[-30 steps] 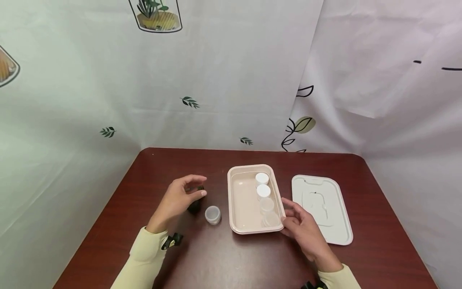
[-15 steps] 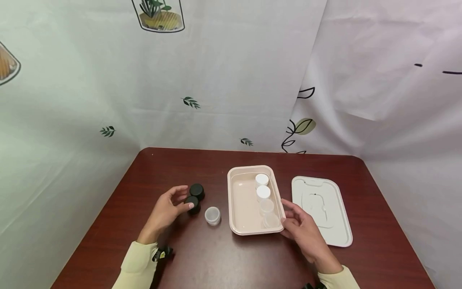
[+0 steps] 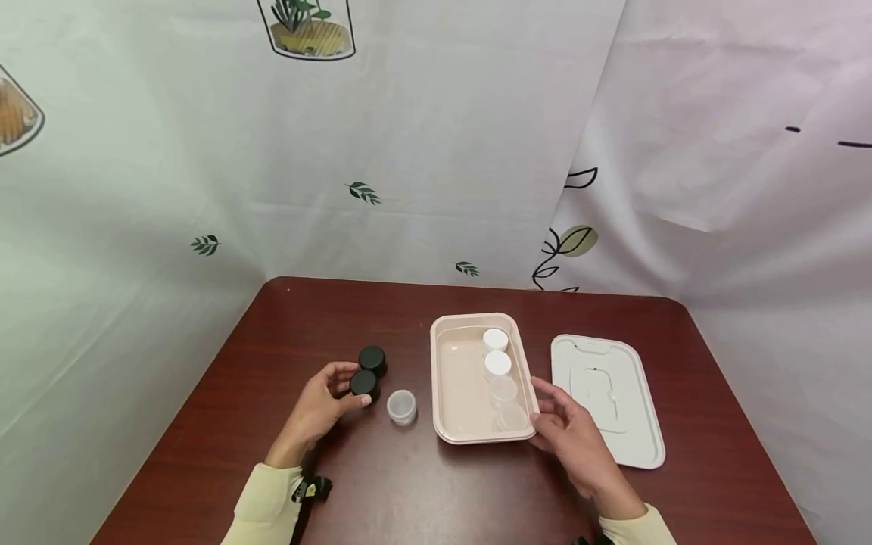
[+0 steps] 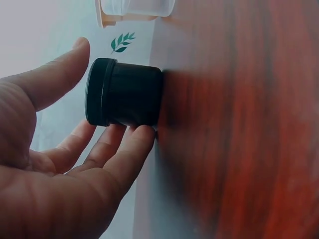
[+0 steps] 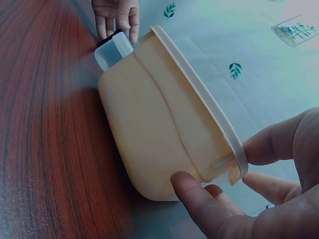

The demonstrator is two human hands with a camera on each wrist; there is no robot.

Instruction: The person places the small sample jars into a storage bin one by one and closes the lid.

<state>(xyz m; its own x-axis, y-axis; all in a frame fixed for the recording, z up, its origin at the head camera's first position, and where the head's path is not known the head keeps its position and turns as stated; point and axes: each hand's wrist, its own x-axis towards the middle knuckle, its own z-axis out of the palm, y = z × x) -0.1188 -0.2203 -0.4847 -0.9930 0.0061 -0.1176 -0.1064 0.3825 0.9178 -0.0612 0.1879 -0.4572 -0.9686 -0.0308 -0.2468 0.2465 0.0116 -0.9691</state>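
My left hand (image 3: 315,409) is around the nearer black jar (image 3: 364,384) on the table. In the left wrist view its fingers (image 4: 132,149) lie against or very near the jar's side, while the thumb stands apart from the lid. A second black jar (image 3: 372,359) stands just behind. A small frosted jar (image 3: 401,407) is to the right of the left hand. My right hand (image 3: 575,439) holds the near right corner of a beige plastic container (image 3: 439,371), thumb at the rim, a fingertip on the wall. Inside it, white-lidded jars (image 3: 497,365) and clear-looking jars (image 3: 504,390) form a row along the right side.
A flat white lid (image 3: 613,401) lies on the table to the right of the container. The dark red-brown table (image 3: 436,499) meets a printed white cloth (image 3: 409,136) hanging behind and at both sides.
My left hand has moved down and left from above the black jars, bringing both into view, and settled around the nearer one. The right hand stays at the container's corner.
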